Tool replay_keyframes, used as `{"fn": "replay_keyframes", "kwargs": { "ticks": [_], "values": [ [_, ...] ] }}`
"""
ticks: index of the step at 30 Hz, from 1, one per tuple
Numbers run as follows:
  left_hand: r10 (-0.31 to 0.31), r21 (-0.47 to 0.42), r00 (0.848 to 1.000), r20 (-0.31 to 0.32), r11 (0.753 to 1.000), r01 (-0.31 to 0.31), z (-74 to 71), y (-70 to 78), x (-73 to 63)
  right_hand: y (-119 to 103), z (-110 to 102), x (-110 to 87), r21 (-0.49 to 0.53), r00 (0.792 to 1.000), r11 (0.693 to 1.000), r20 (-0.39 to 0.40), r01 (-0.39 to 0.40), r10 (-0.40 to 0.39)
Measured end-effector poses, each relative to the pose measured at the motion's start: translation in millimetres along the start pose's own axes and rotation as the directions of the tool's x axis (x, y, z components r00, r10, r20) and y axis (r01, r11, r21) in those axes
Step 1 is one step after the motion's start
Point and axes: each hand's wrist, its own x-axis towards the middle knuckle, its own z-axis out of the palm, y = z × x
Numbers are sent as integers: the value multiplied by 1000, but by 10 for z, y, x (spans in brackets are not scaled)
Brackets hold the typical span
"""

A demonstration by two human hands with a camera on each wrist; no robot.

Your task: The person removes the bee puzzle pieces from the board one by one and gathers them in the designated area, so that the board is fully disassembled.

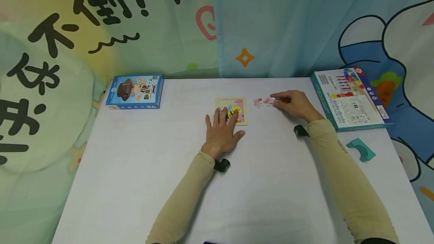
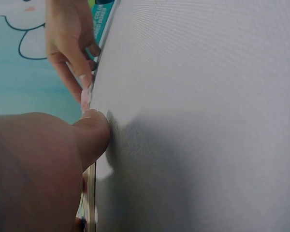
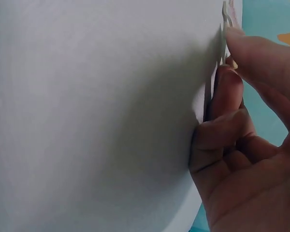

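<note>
A small framed jigsaw puzzle [image 1: 240, 103] with a bee picture lies at the middle of the white table. Spread fingers of my left hand [image 1: 222, 134] rest on its lower left part and cover some of it. To the right of the frame lies a loose pink puzzle piece [image 1: 257, 102]. Beside that one, my right hand [image 1: 294, 103] pinches a pink puzzle piece [image 1: 268, 101] between thumb and forefinger, low at the table. In the left wrist view this pink piece [image 2: 85, 98] shows edge-on at the fingertips. The right wrist view shows my right hand's other fingers [image 3: 217, 137] curled.
A blue box [image 1: 135, 92] with a hat picture lies at the back left. At the back right is a larger green-edged box [image 1: 350, 99], close to my right forearm. A teal curved block [image 1: 362, 149] lies near the right edge. A printed curtain [image 1: 268, 25] hangs behind.
</note>
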Motion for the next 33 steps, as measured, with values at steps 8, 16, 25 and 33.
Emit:
{"fn": "replay_keyframes", "kwargs": {
  "ticks": [8,16,25,33],
  "values": [
    [1,-7,1000,-13,1000,-1,9,-6,-6,28,37,-12,30,1000,999,-25,-14,15],
    [-16,-11,1000,6,1000,17,42,-6,52,24,38,-23,47,999,998,-31,-38,39],
    [-32,4,999,25,999,31,47,10,85,18,21,-23,46,998,998,-14,-53,54],
    [-37,2,999,33,999,37,30,13,87,41,10,-13,59,999,997,-13,-46,47]
  ]
}}
